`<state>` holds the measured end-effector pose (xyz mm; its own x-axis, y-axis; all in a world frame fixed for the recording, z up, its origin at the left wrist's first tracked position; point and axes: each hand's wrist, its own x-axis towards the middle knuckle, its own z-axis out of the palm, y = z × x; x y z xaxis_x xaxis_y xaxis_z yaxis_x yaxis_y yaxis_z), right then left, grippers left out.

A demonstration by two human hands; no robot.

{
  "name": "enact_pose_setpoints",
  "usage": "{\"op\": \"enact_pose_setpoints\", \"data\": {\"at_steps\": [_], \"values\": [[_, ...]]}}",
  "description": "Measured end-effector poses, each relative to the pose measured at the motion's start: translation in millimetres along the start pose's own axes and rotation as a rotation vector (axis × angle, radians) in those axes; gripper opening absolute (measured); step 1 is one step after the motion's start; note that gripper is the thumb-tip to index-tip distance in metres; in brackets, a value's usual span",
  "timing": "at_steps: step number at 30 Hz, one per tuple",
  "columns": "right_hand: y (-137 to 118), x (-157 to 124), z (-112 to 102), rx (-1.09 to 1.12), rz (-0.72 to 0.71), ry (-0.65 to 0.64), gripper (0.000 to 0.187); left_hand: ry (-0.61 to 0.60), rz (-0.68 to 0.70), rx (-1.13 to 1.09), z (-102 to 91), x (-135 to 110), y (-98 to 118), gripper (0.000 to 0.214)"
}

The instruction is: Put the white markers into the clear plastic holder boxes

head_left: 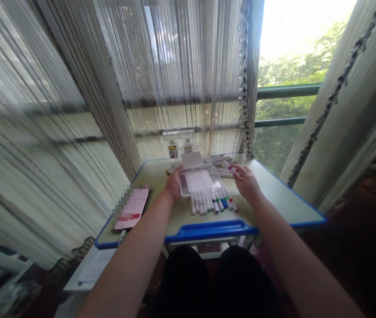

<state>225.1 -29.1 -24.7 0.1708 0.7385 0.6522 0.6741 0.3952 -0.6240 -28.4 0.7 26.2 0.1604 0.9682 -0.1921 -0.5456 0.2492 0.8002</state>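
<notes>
A clear plastic marker case (pixel 200 180) lies in the middle of a small desk (pixel 283 198). My left hand (pixel 174 182) grips its left edge. Several white markers with coloured caps (pixel 213 202) lie in a row, half under the case's near edge. My right hand (pixel 246 180) hovers at the case's right side and pinches a marker with a pink cap (pixel 227 166). More loose markers (pixel 219 160) lie behind the case, near the window.
A phone with a pink screen (pixel 130 208) lies at the desk's left. A clear stand with small labels (pixel 178 142) sits at the back. Curtains hang behind and left; an open window is at right. The desk's blue front edge (pixel 208 229) is above my knees.
</notes>
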Motion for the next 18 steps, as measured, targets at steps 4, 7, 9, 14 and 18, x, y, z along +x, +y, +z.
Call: {"op": "enact_pose_setpoints", "data": {"at_steps": [4,7,9,14,18], "values": [[-6.3,0.5,-3.2,-0.011,-0.043,0.033,0.038,0.002,-0.022,0.034,-0.5,-0.1,-0.5,0.038],[-9.1,-0.2,-4.2,-0.011,-0.104,0.047,0.034,-0.004,-0.028,0.032,-1.2,0.6,-1.0,0.039],[-9.7,-0.9,-3.3,0.038,-0.173,0.059,0.030,-0.010,-0.025,0.019,-1.6,1.5,-1.6,0.039],[-10.0,-1.8,1.2,0.129,-0.306,0.077,0.025,-0.019,-0.052,0.042,-2.1,2.0,-2.7,0.038],[-11.0,-1.5,4.1,0.126,-0.321,0.096,0.023,-0.066,-0.072,0.038,-3.4,1.9,-3.4,0.042]]}}
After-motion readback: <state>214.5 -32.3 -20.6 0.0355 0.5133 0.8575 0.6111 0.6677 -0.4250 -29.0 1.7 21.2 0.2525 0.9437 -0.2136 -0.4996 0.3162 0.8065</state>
